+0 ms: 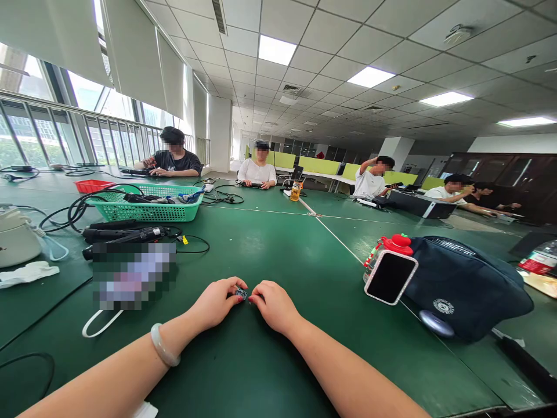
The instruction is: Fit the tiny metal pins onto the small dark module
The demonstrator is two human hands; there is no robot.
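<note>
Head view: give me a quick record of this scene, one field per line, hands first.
Left hand: pinching a small dark part
Right hand: close beside that part; whether it holds anything cannot be told
Worn, left: pale bracelet
Surface: green tabletop
Left side: green basket, red tray
Right side: phone, red-topped bottle, dark blue bag
</note>
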